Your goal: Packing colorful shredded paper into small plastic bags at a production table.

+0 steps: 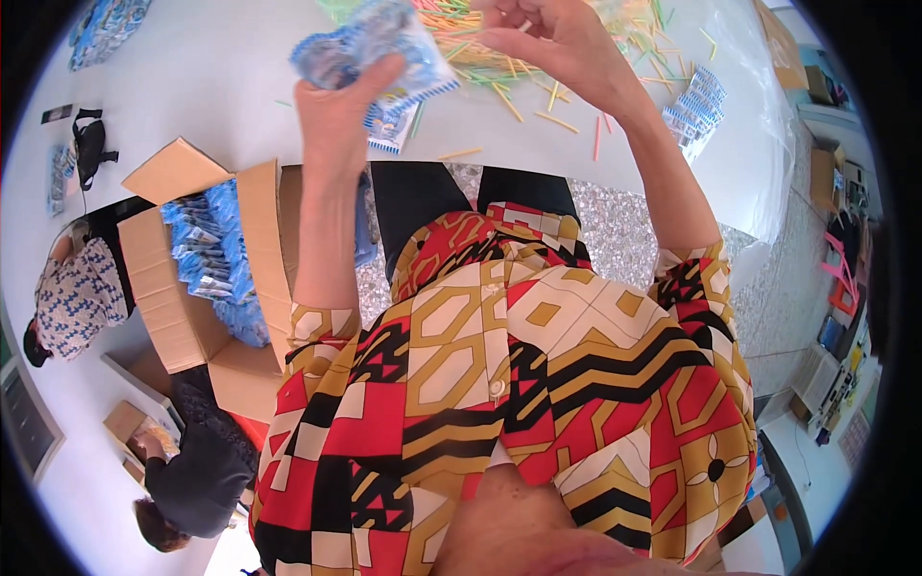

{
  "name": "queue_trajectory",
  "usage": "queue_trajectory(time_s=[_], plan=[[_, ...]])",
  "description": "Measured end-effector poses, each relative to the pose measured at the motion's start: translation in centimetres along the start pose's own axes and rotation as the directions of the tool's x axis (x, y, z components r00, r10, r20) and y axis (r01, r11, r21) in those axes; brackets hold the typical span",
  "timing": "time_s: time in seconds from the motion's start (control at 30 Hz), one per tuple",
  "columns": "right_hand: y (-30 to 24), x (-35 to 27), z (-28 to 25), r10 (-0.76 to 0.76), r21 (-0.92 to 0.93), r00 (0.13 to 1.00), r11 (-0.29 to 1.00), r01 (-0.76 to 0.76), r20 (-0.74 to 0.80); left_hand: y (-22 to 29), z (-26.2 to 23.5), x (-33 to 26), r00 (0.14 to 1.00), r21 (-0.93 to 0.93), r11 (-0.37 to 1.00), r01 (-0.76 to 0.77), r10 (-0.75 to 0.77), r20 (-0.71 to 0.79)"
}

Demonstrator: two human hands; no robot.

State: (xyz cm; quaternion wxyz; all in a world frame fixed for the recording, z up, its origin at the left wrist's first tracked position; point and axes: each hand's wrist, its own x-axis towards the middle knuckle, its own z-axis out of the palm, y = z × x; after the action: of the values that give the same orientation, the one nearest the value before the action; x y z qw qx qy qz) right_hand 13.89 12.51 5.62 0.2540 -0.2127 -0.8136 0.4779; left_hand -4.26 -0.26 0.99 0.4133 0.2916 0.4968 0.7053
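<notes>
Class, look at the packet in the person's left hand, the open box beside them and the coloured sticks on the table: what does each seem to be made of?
Blue-and-white packet in the left hand: likely thin plastic film, glossy and crinkled. Box: brown cardboard, matt, with folded flaps. Coloured sticks: probably plastic, bright and thin; too small to be sure.

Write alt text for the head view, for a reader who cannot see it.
Seen from above, a person's left hand holds a blue-and-white plastic packet over a white table, while the right hand pinches something small above a pile of coloured sticks. An open cardboard box of blue packets stands at the left.
</notes>
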Motion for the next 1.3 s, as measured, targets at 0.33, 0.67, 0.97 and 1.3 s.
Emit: queue_trajectory(time_s=[0.33,0.67,0.97,1.3], plan=[[6.8,-7.2,9.4,-0.038,-0.361,0.962,0.922,0.138,0.269,0.9,-0.2,-0.3,0.988,-0.015,1.000,0.004,-0.006,-0.155],[9.2,-7.4,6.1,-0.032,-0.453,0.962,0.878,0.157,0.272,0.6,-0.5,-0.9,0.990,-0.056,0.998,0.023,-0.030,-0.139],[8.3,-1.0,0.0,-0.115,-0.459,0.993,0.884,0.088,-0.032,0.3,0.0,-1.2,0.994,-0.072,0.997,0.020,-0.027,-0.103],[14.3,10.5,-0.2,-0.295,-0.714,0.955,0.663,0.225,0.027,0.0,1.1,-1.9,0.996,0.000,0.999,0.045,-0.045,-0.072]])
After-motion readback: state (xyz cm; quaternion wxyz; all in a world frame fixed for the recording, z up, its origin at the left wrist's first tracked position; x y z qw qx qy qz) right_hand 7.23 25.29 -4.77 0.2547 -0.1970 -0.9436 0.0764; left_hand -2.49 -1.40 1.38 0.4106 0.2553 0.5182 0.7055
